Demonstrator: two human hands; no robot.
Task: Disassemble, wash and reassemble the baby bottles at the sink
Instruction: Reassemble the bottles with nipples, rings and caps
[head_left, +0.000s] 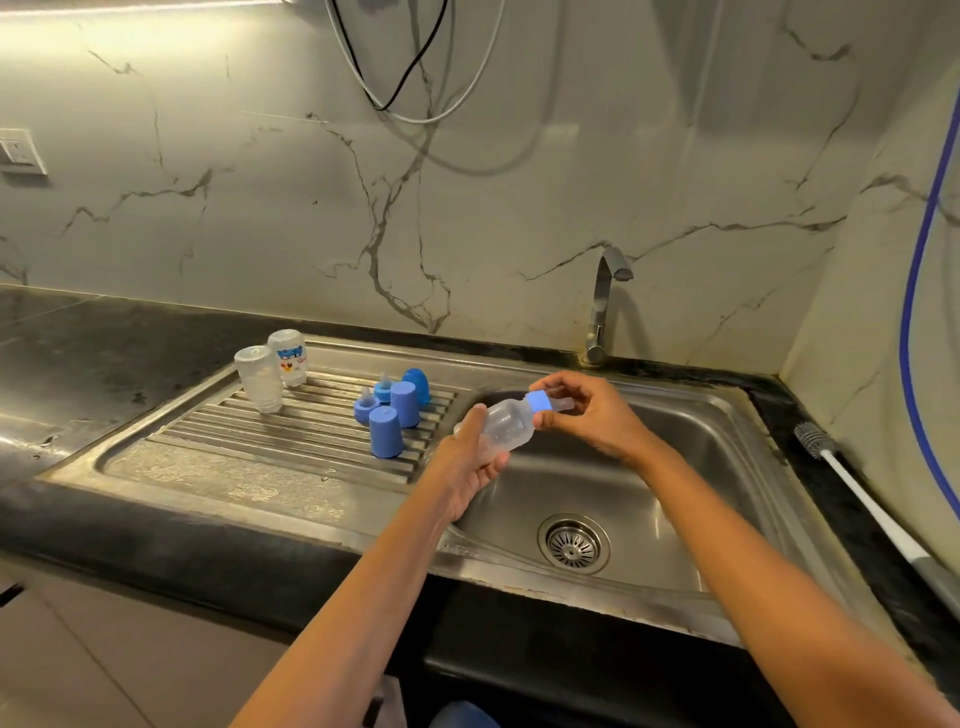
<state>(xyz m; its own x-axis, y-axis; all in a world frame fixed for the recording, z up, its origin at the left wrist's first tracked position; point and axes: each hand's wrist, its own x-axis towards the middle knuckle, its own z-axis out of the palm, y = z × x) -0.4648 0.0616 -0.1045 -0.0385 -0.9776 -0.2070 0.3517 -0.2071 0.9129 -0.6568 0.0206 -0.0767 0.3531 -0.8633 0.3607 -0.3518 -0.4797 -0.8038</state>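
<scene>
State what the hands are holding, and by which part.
One baby bottle: left hand grips its clear body, right hand pinches the blue collar at the neck.

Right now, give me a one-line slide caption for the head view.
Over the sink, the left hand holds a clear bottle while the right hand grips its blue collar.

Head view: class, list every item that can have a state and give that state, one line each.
Held bottle: tilted over the sink, blue ring and teat on, uncapped.
Left hand: grips the bottle's body.
Right hand: pinches the blue ring.
Two clear bottles: upside down on the drainboard.
Three blue caps: off, standing on drainboard.
Two teat rings: unscrewed, standing upright.
Tap: no water running.
Brush: lying on the counter.
</scene>
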